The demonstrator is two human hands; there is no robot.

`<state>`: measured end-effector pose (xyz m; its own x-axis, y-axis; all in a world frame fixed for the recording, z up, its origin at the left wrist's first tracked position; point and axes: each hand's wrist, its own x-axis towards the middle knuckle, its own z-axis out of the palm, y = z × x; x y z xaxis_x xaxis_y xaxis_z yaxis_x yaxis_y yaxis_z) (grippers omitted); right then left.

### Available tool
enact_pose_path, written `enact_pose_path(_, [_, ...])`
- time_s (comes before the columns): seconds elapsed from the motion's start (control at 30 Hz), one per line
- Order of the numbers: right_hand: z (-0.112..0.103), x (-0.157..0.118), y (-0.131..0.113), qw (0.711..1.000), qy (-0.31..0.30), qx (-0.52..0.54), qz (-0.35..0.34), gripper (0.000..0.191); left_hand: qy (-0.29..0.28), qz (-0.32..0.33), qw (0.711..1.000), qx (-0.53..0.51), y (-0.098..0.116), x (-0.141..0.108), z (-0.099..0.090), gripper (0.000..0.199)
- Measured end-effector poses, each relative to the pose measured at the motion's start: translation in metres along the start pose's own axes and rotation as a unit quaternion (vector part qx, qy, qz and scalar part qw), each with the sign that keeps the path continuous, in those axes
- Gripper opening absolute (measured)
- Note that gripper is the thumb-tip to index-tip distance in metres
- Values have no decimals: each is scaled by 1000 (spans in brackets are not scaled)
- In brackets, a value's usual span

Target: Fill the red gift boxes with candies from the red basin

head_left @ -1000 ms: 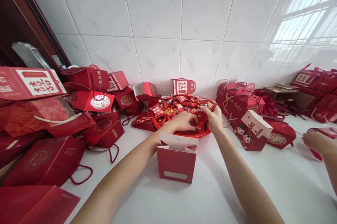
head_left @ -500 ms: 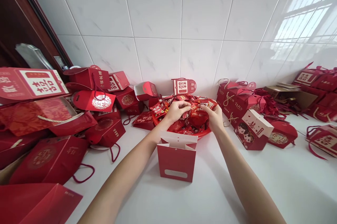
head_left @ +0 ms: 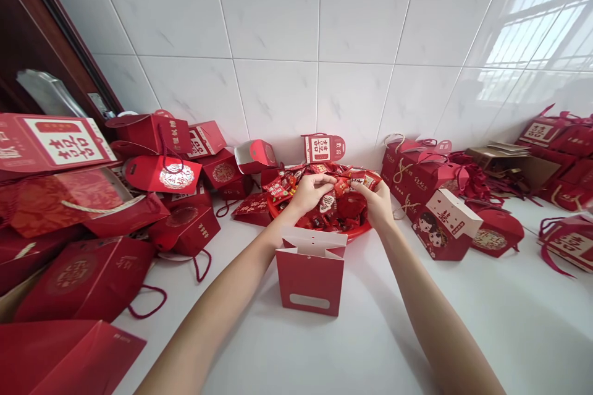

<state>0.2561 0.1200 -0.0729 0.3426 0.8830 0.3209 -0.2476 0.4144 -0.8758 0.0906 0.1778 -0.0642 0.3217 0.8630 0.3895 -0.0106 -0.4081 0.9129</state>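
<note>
A red plastic basin (head_left: 359, 233) full of small wrapped candies (head_left: 351, 204) stands near the wall. Above its left part, my left hand (head_left: 311, 193) is closed in a pinch, with a red-and-white wrapped candy (head_left: 327, 202) at its fingertips. At the right rim my right hand (head_left: 378, 202) pinches with thumb and forefinger at a candy wrapper, partly covered by the fingers. Between my forearms an open-topped red gift box (head_left: 310, 280) stands upright on the white tabletop (head_left: 370, 339). What lies inside it is hidden.
Red gift boxes (head_left: 185, 222) are heaped along the left. More boxes (head_left: 447, 225) stand at the right, near a brown carton (head_left: 532, 166) and stacked boxes (head_left: 563, 141) in the far corner. One small box (head_left: 319, 149) leans at the tiled wall (head_left: 278, 95) behind the basin.
My hands stay over the basin with only slight finger movement. The candies between them have shifted, and a red-and-white wrapper shows more below my left fingers. The view has tilted slightly.
</note>
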Motion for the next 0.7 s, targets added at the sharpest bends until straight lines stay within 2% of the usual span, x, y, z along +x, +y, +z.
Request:
enact_pose_path(0.13, [1, -1, -2, 1000, -14, 1, 10, 38, 10, 16, 1000, 10, -2, 0, 0, 11])
enact_pose_path(0.33, [2, -5, -6, 994, -100, -33, 17, 35, 58, 49, 996, 53, -7, 3, -2, 9])
enact_pose_path(0.43, [1, -6, -7, 991, -123, -48, 16, 34, 73, 71, 991, 84, -10, 3, -2, 14])
enact_pose_path(0.6, [1, -7, -8, 980, -171, -94, 46, 41, 100, 112, 977, 150, -12, 2, 0, 17])
enact_pose_path(0.7, [2, -6, -9, 969, -208, -129, 38, 42, 108, 144, 964, 195, -10, 0, 0, 17])
